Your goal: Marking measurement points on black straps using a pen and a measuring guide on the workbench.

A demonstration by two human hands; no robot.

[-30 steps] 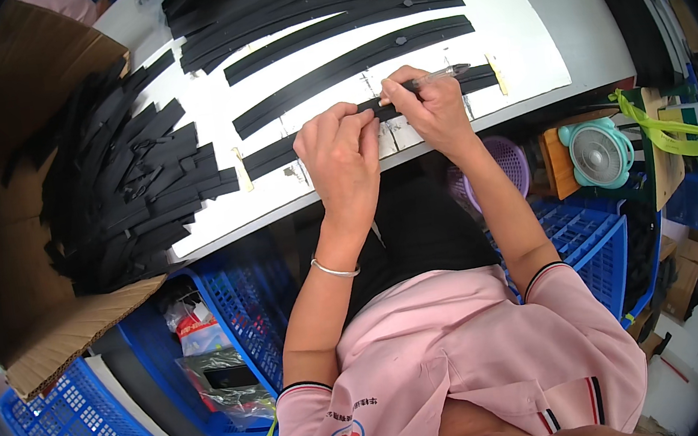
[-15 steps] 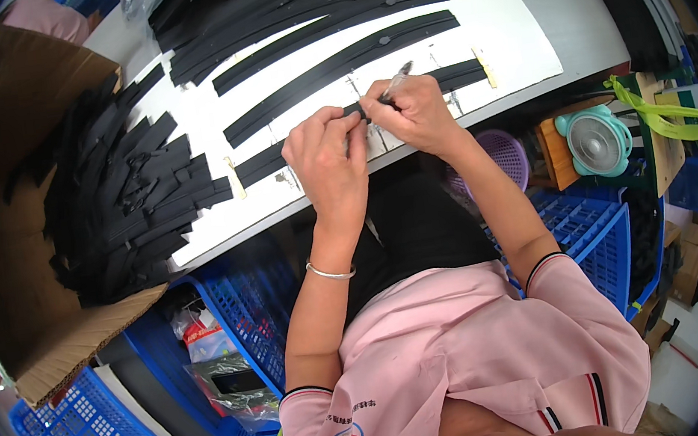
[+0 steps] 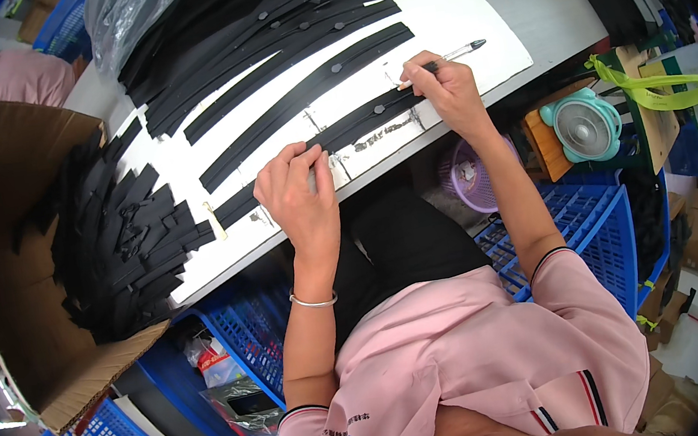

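As I follow this from afar, the right hand (image 3: 449, 95) holds a pen (image 3: 461, 51) between thumb and fingers, its clear barrel slanting up to the right and its lower end by the right part of a black strip (image 3: 352, 129); whether its tip touches, I cannot tell; the left hand (image 3: 299, 193) has its fingers bent and close together, their ends at the same strip farther left; I cannot tell if they pinch it or only press on it; that strip lies lengthwise on a white board (image 3: 463, 7), near the front edge of the bench (image 3: 540, 7), with a small grey disc (image 3: 380, 109) on it between the two hands.

Just beyond it I see another black strip (image 3: 293, 104) with a similar disc; farther back lie more strips (image 3: 227, 51), close together, near a clear plastic bag (image 3: 129, 21); at left, a heap of black strips (image 3: 114, 236) lies partly in a cardboard box (image 3: 25, 169); a bracelet (image 3: 314, 300) circles the left wrist; past the bench's near edge, at right, I make out a purple basket (image 3: 453, 173), a blue basket (image 3: 613, 227) and a small turquoise fan (image 3: 584, 126).
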